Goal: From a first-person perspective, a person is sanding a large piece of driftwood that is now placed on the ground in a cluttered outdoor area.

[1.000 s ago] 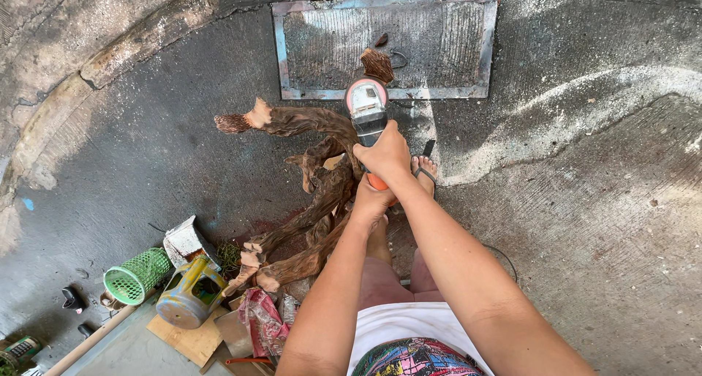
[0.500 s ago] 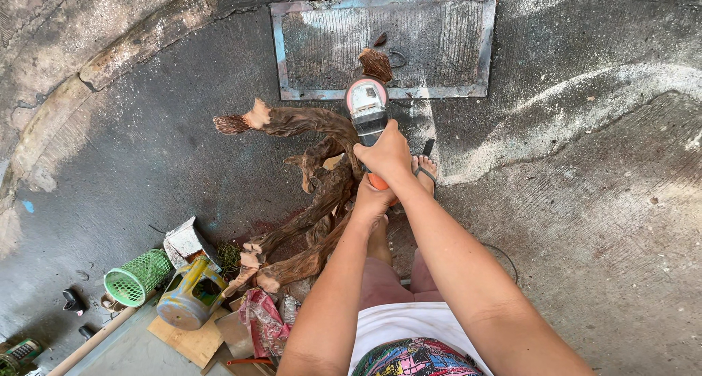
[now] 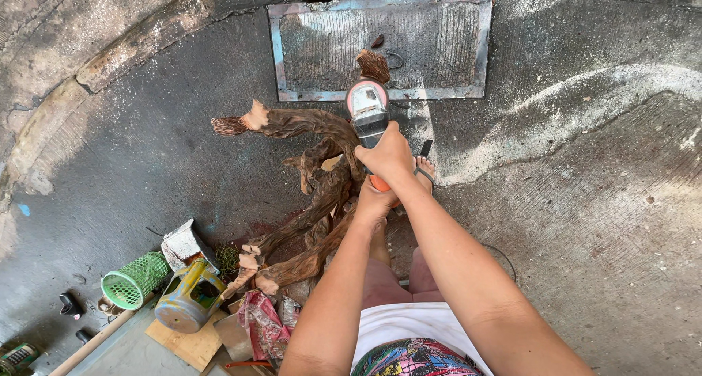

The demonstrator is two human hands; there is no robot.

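Note:
A gnarled brown driftwood root point(image 3: 311, 193) stands on the concrete ground in front of me. Both hands grip an angle grinder point(image 3: 367, 105) with an orange and grey body, its round guard at the top of the root. My right hand point(image 3: 389, 155) wraps the grinder's body just behind the head. My left hand point(image 3: 373, 200) holds the orange rear handle below it. My sandalled foot point(image 3: 423, 169) shows just right of the hands.
A metal-framed concrete hatch cover point(image 3: 380, 43) lies beyond the root. At lower left sit a green mesh basket point(image 3: 134, 279), a worn yellow can point(image 3: 188, 297), a white box point(image 3: 184, 244), a wooden board point(image 3: 186, 343) and a red plastic bag point(image 3: 259, 321). A thin cable point(image 3: 504, 255) runs right.
The grinder and both hands have held nearly the same spot on the root; only a slight shift of the view.

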